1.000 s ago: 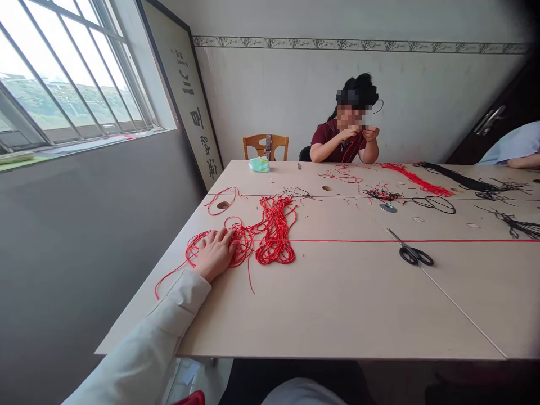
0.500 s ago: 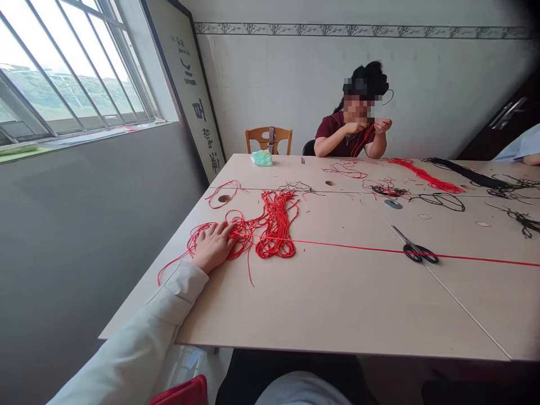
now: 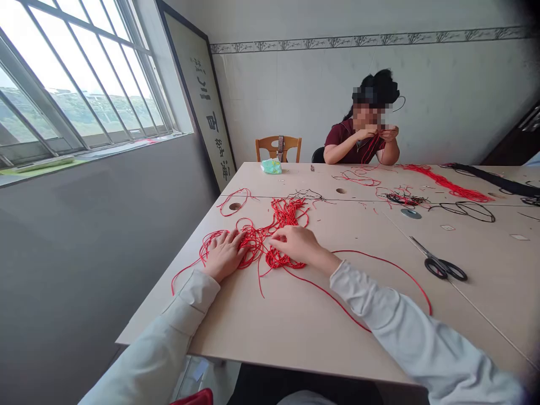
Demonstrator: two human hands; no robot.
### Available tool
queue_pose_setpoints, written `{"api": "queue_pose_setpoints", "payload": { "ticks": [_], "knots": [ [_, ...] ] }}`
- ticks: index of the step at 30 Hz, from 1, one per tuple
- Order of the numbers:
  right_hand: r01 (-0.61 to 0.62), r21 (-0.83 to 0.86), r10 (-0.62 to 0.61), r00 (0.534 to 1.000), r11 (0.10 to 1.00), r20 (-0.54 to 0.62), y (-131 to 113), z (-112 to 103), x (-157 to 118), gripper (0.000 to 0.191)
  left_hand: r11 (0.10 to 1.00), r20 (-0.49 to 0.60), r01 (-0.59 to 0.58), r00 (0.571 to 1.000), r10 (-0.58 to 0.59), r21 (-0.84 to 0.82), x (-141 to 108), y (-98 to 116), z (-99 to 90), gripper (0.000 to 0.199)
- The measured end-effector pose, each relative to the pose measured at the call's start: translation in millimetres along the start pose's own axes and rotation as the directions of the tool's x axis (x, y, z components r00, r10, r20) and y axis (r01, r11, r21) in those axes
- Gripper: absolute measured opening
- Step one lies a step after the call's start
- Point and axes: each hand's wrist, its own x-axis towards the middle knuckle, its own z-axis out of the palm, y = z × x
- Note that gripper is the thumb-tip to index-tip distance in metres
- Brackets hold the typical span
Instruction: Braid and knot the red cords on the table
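Red cord (image 3: pixel 274 225), in loose loops and one denser tangle (image 3: pixel 283 260): where does it lie relative to the fingers?

Under and between them. The left hand (image 3: pixel 225 256) rests palm down on the looser loops. The right hand (image 3: pixel 293 244) lies just to its right, with its fingers (image 3: pixel 278 239) over the denser tangle. More loops run ahead of the fingertips, up the bench (image 3: pixel 270 332).

And the state of the fingers?

The left ones are spread flat and open, pressing on the strands without closing on them. The right ones curve slightly, tips down on the cord; whether they pinch a strand cannot be told from this view.

What placement serves best here?

Judged from this view, flat, spread fingers pin loops without bunching them. A light touch suits the right fingers, since a long strand leaves the tangle and arcs past the right sleeve (image 3: pixel 400 315), where cloth could drag it.

Edges and open room?

Left of the left fingers, the bench edge is near, and a cord tail reaches towards it. Right of the right fingers, bare bench extends to the scissors (image 3: pixel 441 267), well apart. Far beyond the fingertips, a seated person's hands (image 3: pixel 377 134) work separate red cord.
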Motion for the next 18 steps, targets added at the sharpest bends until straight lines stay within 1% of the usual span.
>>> {"api": "queue_pose_setpoints", "payload": {
  "ticks": [2, 3, 4, 5, 6, 8, 10, 11, 12, 13, 14, 15, 16, 17, 18],
  "knots": [
    [0.058, -0.03, -0.058, 0.998, 0.998, 0.02, -26.5, 30.4, 18.8, 0.031, 1.0, -0.003, 0.006, 1.0, -0.006, -0.003, -1.2, 0.5, 0.2, 0.058],
    [0.075, -0.04, -0.073, 0.997, 0.996, 0.027, -35.0, 40.2, 26.8, 0.029, 1.0, -0.003, 0.011, 1.0, -0.011, -0.007, -1.5, 0.6, 0.5, 0.058],
    [0.077, -0.029, -0.077, 0.997, 0.997, 0.017, -40.0, 45.2, 33.5, 0.027, 1.0, -0.007, 0.012, 1.0, -0.012, -0.012, -1.6, 0.6, 1.0, 0.058],
    [0.073, 0.001, -0.073, 0.997, 0.997, -0.002, -41.7, 45.3, 38.7, 0.026, 1.0, -0.01, 0.007, 1.0, -0.008, -0.016, -1.6, 0.6, 1.5, 0.056],
    [0.065, 0.049, -0.064, 0.997, 0.997, -0.037, -40.7, 40.6, 42.6, 0.025, 1.0, -0.014, 0.002, 1.0, -0.002, -0.019, -1.4, 0.4, 2.1, 0.055],
    [0.056, 0.182, -0.03, 0.989, 0.982, -0.142, -33.5, 18.9, 46.2, 0.025, 1.0, -0.017, -0.005, 1.0, 0.005, -0.016, -1.0, 0.2, 2.8, 0.053],
    [0.111, 0.306, -0.019, 0.957, 0.945, -0.289, -21.8, -15.3, 45.0, 0.023, 1.0, -0.014, -0.003, 1.0, 0.003, -0.01, -0.9, 0.4, 2.6, 0.054],
    [0.166, 0.359, -0.019, 0.925, 0.918, -0.378, -14.2, -35.5, 42.7, 0.022, 1.0, -0.009, -0.003, 1.0, 0.003, -0.009, -1.0, 0.5, 2.1, 0.054],
    [0.217, 0.391, -0.014, 0.887, 0.894, -0.461, -5.0, -57.1, 39.3, 0.021, 1.0, -0.004, -0.003, 1.0, 0.003, -0.009, -1.2, 0.8, 1.4, 0.054],
    [0.246, 0.397, 0.017, 0.833, 0.884, -0.553, 6.3, -79.7, 34.7, 0.019, 1.0, 0.002, -0.004, 1.0, 0.004, -0.01, -1.3, 1.0, 0.8, 0.054],
    [0.245, 0.392, 0.067, 0.771, 0.887, -0.633, 20.0, -102.8, 29.0, 0.016, 1.0, 0.006, -0.007, 1.0, 0.007, -0.01, -1.5, 1.1, 0.4, 0.054],
    [0.217, 0.39, 0.144, 0.687, 0.895, -0.713, 36.2, -126.2, 22.0, 0.014, 1.0, 0.008, -0.009, 1.0, 0.009, -0.009, -1.6, 1.0, 0.2, 0.054],
    [0.171, 0.404, 0.225, 0.61, 0.899, -0.76, 54.5, -149.3, 13.8, 0.013, 1.0, 0.008, -0.009, 1.0, 0.009, -0.007, -1.7, 0.8, 0.3, 0.054],
    [0.135, 0.409, 0.295, 0.497, 0.903, -0.816, 74.2, -172.0, 4.3, 0.013, 1.0, 0.008, -0.011, 1.0, 0.011, -0.005, -1.6, 0.4, 0.7, 0.054],
    [0.083, 0.379, 0.324, 0.371, 0.922, -0.87, 94.5, -193.6, -6.5, 0.016, 1.0, 0.005, -0.014, 1.0, 0.014, -0.002, -1.4, -0.1, 1.3, 0.054]
  ]
}}
